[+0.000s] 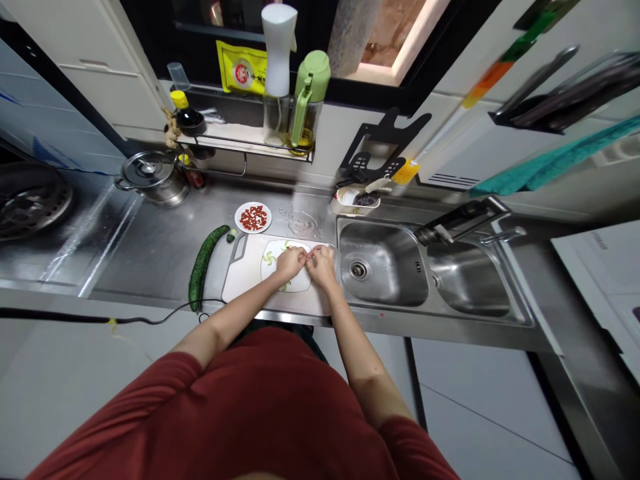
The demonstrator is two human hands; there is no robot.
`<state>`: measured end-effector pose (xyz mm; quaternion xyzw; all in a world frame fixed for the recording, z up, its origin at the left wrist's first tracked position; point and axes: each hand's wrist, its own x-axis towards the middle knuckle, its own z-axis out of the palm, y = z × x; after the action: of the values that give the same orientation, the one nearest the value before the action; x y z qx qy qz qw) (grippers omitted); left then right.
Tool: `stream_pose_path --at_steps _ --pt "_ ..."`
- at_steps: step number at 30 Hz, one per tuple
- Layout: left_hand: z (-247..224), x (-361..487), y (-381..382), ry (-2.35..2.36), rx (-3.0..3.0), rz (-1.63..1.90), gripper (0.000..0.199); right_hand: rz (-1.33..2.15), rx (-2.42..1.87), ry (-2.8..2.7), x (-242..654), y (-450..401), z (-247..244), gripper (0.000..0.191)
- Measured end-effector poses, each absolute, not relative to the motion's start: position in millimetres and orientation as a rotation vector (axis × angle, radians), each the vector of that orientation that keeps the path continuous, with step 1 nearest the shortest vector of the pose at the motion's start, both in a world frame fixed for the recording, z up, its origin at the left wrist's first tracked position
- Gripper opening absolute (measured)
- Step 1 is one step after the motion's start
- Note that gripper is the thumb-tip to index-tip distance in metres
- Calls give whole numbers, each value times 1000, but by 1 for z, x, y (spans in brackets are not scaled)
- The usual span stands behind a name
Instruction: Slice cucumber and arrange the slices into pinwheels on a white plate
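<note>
My left hand (290, 263) and my right hand (321, 265) meet fingertip to fingertip above a white plate (273, 263) with thin cucumber slices laid around it. Whatever lies between my fingers is hidden. The plate sits on a white cutting board (245, 283) with a handle cut-out. Left of the board lies a long, dark green cucumber (201, 267), with a small cut piece (231, 235) near its top end. A small plate of chopped red pieces (253, 218) stands just behind the board.
A steel double sink (380, 263) with a faucet (465, 223) lies right of the board. On the steel counter stand a lidded pot (153, 179) and a small dish of dark food (356, 199). Bottles stand on a shelf (245, 143) behind, and a stove burner (30, 200) sits far left.
</note>
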<state>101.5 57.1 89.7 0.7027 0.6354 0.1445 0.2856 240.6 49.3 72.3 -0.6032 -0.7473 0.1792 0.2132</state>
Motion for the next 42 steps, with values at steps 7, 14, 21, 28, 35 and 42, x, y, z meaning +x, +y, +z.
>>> stream_pose_path --at_steps 7,14,21,28,35,42 --pt "101 92 52 1635 1883 492 19 486 -1630 -2085 238 42 88 16" --pt "100 65 52 1611 1824 631 18 474 -1567 -2054 241 29 93 15" --pt "85 1 90 1977 1603 669 20 514 -1507 -2007 241 11 82 15" --pt "74 -58 117 2372 1438 519 23 543 -1524 -1961 244 3 77 15" --pt "65 -71 134 2434 1517 411 24 537 -1534 -1961 245 1 76 14" --pt "60 -76 150 2422 1608 295 26 522 -1530 -1931 247 -2 68 13"
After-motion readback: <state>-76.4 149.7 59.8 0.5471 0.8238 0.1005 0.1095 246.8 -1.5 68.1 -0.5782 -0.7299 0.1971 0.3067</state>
